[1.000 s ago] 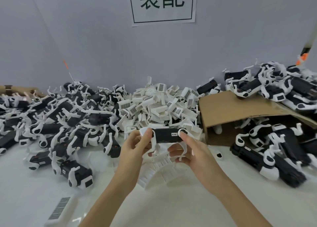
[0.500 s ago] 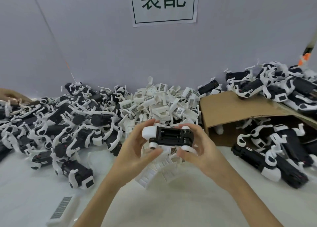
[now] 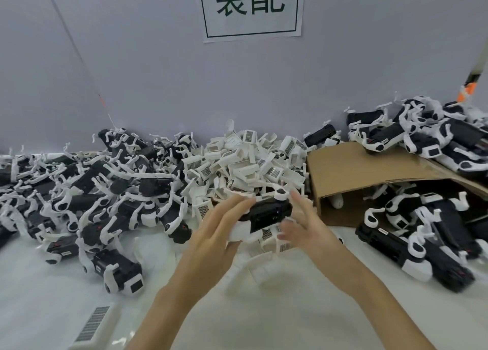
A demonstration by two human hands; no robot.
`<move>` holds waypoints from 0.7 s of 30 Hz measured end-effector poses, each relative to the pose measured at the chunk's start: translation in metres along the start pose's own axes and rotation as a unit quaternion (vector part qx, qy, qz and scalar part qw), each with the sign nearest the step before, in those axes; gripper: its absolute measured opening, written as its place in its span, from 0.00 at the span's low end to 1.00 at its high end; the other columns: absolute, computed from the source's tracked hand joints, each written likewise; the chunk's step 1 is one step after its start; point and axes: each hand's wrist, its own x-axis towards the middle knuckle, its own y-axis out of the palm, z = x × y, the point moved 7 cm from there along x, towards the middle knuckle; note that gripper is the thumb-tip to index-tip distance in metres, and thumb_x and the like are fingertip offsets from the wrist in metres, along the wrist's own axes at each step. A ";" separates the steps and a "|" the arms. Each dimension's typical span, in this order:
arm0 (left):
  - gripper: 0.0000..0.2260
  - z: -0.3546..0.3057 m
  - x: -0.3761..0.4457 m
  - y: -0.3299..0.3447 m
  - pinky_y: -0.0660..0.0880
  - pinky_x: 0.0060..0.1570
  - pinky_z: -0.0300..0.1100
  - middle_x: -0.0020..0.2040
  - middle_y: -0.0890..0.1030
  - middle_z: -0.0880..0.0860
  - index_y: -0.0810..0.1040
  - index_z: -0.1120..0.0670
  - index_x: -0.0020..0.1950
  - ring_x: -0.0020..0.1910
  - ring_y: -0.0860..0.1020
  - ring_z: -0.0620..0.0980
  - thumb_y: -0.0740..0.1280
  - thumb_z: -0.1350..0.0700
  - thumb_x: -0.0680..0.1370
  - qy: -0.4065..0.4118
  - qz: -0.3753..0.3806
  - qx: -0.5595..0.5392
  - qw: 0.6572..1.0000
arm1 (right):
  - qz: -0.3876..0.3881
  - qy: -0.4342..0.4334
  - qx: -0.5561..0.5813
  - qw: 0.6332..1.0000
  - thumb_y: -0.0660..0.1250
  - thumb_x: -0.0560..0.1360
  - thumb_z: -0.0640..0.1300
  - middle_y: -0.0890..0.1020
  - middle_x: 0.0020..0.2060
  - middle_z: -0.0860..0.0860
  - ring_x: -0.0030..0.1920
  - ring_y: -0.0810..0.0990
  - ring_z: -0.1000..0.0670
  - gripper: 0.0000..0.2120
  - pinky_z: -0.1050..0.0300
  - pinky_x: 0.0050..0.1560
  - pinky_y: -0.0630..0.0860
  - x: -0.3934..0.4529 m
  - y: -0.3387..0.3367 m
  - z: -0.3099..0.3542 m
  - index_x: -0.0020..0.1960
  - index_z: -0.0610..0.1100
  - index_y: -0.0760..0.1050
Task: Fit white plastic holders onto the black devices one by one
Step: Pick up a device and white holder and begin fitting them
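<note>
Device (image 3: 266, 212) in left grip (image 3: 224, 230); right grip (image 3: 303, 225) released; white table (image 3: 264, 310); grey wall (image 3: 145, 72)

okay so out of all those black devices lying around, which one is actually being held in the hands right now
The black device lifted in front of the white holder pile. The left hand grips it and the right hand touches it; all the others lie on the table or the cardboard box.

Left hand (image 3: 219, 233) covers the black device's (image 3: 269, 213) left end, right hand (image 3: 303, 225) motion-blurred
</note>
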 end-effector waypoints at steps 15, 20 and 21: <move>0.42 0.030 -0.013 0.026 0.76 0.63 0.35 0.74 0.73 0.44 0.64 0.40 0.79 0.66 0.80 0.45 0.82 0.42 0.70 -0.354 -0.029 -0.319 0.879 | -0.009 -0.008 0.277 0.961 0.68 0.79 0.53 0.84 0.61 0.39 0.58 0.85 0.42 0.23 0.59 0.52 0.81 -0.001 0.009 0.003 0.66 0.37 0.78; 0.20 0.038 -0.023 0.029 0.81 0.62 0.52 0.60 0.86 0.49 0.83 0.35 0.64 0.60 0.84 0.53 0.76 0.34 0.74 -0.455 -0.031 -0.374 0.807 | 0.054 -0.026 0.266 0.962 0.73 0.78 0.57 0.81 0.67 0.40 0.64 0.81 0.44 0.27 0.54 0.56 0.81 -0.001 0.021 0.000 0.70 0.41 0.76; 0.20 0.039 -0.024 0.030 0.79 0.65 0.53 0.60 0.86 0.49 0.84 0.36 0.63 0.60 0.85 0.51 0.77 0.34 0.73 -0.461 -0.031 -0.392 0.796 | 0.050 -0.027 0.242 0.969 0.76 0.76 0.59 0.82 0.66 0.42 0.64 0.81 0.45 0.28 0.54 0.56 0.81 -0.001 0.022 0.000 0.69 0.44 0.77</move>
